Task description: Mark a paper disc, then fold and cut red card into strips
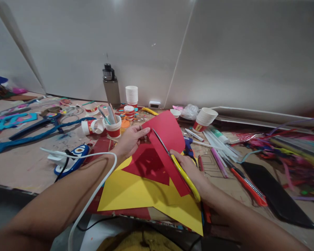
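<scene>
My left hand [132, 139] pinches the left edge of a red sheet of paper [170, 129], holding it up above the table. In my right hand [187, 167] is a pair of scissors [184, 174] with yellow handles, its blades lying along the red sheet. A long cut runs up the sheet, and a red strip [170, 170] hangs down to the left of the blades. Beneath lie another red piece [149, 167] and yellow paper [128, 191] with angled edges.
Paper cups [113, 129] holding pens stand behind my left hand, near a bottle [111, 87]. A white cable [94, 191] crosses my left forearm. At right lie a red utility knife [248, 186], a black flat object [277, 195] and stacked cups [204, 120].
</scene>
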### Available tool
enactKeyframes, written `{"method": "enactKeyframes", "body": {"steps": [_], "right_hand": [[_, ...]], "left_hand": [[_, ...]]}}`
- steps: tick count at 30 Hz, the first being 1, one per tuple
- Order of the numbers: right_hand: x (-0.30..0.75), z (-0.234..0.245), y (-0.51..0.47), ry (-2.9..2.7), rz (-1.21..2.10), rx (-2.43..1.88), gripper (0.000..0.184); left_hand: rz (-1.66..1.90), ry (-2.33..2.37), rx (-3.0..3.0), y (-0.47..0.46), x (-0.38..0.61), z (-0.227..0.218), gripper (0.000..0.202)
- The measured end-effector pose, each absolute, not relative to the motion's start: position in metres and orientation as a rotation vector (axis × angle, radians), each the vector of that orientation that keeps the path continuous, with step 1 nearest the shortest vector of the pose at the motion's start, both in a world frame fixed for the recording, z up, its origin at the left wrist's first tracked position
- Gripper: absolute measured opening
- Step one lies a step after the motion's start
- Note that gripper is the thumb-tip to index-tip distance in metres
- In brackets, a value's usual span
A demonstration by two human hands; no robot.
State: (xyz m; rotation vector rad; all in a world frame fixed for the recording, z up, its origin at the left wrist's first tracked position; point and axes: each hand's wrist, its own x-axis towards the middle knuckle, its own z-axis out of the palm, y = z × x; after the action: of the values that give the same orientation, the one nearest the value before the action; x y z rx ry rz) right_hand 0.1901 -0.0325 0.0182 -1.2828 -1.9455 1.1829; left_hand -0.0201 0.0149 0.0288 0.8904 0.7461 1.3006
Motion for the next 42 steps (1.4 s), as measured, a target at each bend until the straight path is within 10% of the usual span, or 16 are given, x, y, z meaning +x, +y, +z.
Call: {"method": "enactKeyframes", "body": {"steps": [42], "right_hand": [[0.187,0.026,-0.039,-2.021,1.046,-1.369,0.013]], "left_hand": [[1.296,0.755,0.877,0.009,-0.018,0.036,0.022]]}}
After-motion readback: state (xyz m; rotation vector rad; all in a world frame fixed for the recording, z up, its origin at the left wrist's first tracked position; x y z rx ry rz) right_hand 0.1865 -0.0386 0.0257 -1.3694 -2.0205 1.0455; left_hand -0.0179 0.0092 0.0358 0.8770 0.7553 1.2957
